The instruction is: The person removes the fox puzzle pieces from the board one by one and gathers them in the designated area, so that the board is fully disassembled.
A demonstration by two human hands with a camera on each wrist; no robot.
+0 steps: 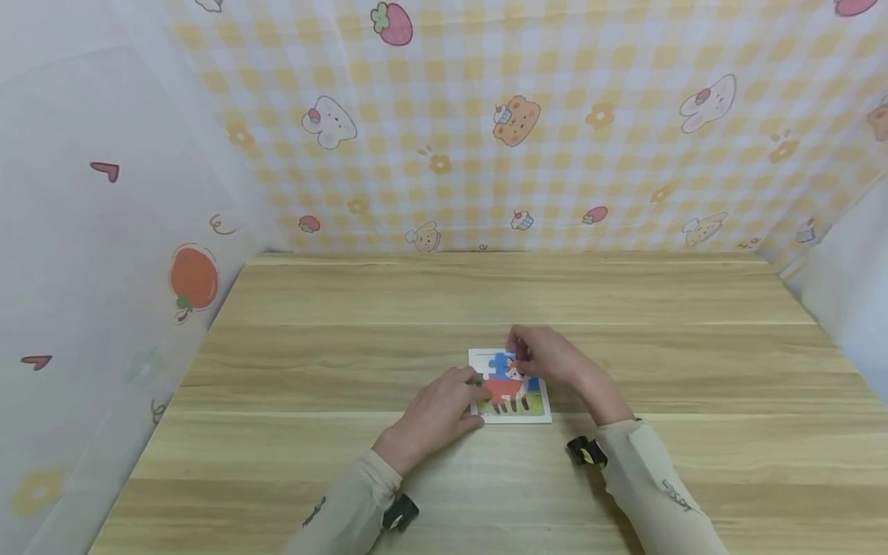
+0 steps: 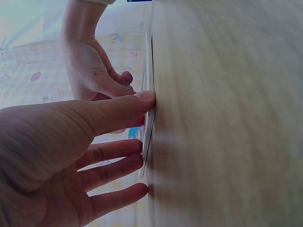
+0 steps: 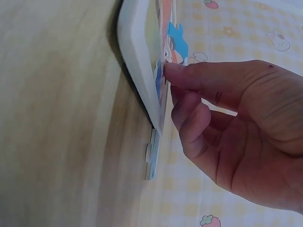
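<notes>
Currently, 2 hands work at the middle of the frame. The right hand (image 1: 551, 356) bends its fingers and appears to pinch 1 blue-and-orange puzzle piece (image 3: 179, 43) between thumb and forefinger; the left hand (image 1: 438, 408) lies with fingers extended, touching the left edge of 1 puzzle board (image 1: 516, 420).

That board, square and white-rimmed, sits just right of and below the centre of the frame. Its picture shows 1 red-orange fox (image 1: 498, 391) with dark legs on green ground against blue, with a pale patch at the upper left. Left fingers cover its left edge; the right hand hides its upper-right corner. In the right wrist view, a light-blue bit (image 3: 152, 158) lies just past a corner, whether 1 piece or more I cannot tell.

Outward come 2 black wrist straps (image 1: 586, 452), 2 pale sleeves (image 1: 645, 462), 1 wood-grain desk (image 1: 312, 347), and yellow-checked cloth (image 1: 451, 92) across the top.
</notes>
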